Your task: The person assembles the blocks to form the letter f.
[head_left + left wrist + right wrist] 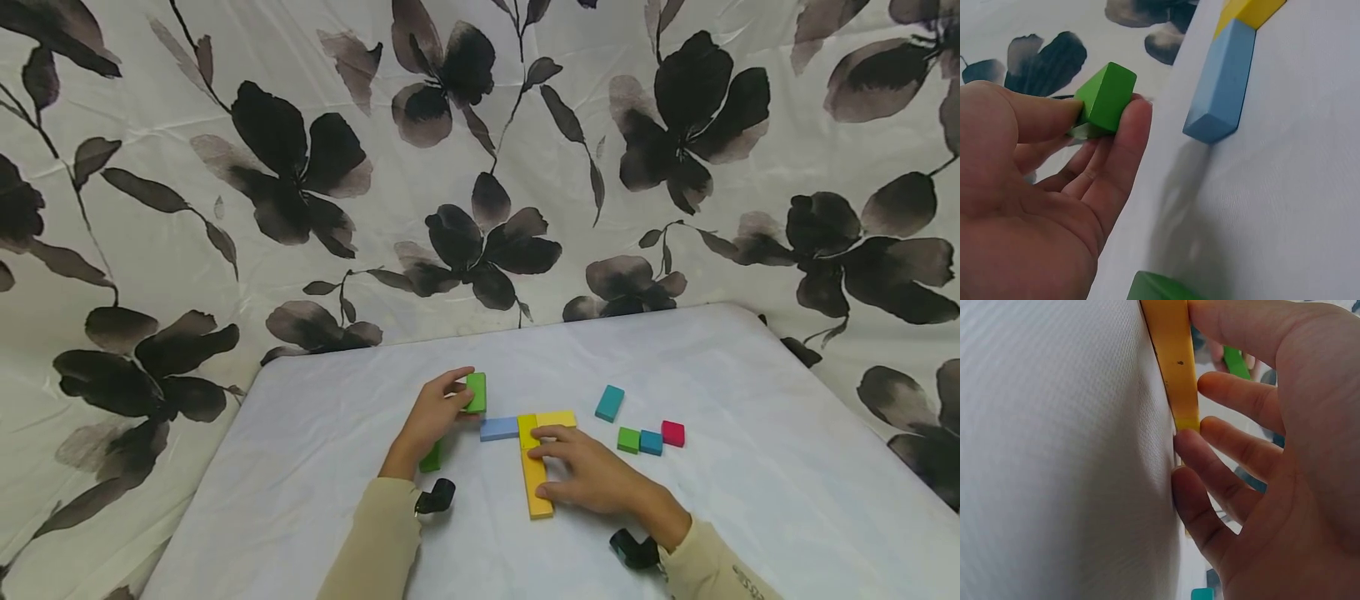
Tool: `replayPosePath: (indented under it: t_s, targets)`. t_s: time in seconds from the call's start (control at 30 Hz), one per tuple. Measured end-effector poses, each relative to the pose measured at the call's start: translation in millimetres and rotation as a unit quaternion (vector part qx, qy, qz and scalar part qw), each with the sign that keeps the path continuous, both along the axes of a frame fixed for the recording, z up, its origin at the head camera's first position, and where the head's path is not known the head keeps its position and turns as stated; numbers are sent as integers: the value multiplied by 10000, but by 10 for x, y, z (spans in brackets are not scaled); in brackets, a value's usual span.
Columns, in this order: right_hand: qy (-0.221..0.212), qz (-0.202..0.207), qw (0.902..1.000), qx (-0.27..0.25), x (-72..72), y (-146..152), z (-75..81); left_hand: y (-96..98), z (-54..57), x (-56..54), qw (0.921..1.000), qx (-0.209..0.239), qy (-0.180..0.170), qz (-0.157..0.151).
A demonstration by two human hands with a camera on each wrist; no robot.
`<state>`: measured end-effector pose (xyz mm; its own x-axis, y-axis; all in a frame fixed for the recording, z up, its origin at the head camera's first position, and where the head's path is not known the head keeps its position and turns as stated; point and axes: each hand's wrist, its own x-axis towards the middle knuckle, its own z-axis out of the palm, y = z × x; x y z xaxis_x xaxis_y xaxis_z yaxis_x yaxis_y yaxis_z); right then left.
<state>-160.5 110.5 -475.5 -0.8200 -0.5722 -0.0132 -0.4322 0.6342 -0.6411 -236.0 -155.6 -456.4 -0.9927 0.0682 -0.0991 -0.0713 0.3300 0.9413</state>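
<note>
My left hand (431, 414) pinches a green block (476, 392) between thumb and fingers; in the left wrist view the block (1109, 100) shows clearly against the fingertips. Below it, a blue block (498, 429) lies on the table, its end against a row of yellow blocks. My right hand (592, 471) rests at the long yellow block (535, 483), thumb and fingertips touching it and the shorter yellow piece (527, 427) above. In the right wrist view the fingers spread loosely along the yellow block (1175, 362). Another yellow block (557, 418) extends to the right at the top.
A second green block (431, 457) lies beside my left wrist, partly hidden. To the right sit a teal block (610, 402) and a short row of a green cube (628, 440), a blue cube (651, 442) and a red cube (673, 433). Floral cloth (420, 308) hangs behind the white table.
</note>
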Motion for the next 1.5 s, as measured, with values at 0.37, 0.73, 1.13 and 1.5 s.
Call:
replayPosePath:
  t_s: [0.37, 0.73, 1.13, 1.5]
  targets:
    - [45, 35, 10000, -77, 3, -7, -31, 139, -39, -46, 9996, -20, -99, -247]
    - [125, 62, 9999, 54, -6, -47, -7, 166, -37, -6, 9992, -320, 59, -223]
    - [124, -7, 9999, 112, -32, -5, 10, 242, -89, 2, 9997, -186, 127, -62]
    - [55, -15, 9999, 128, -21, 2, -18, 320, -85, -112, 9992, -323, 180, -147]
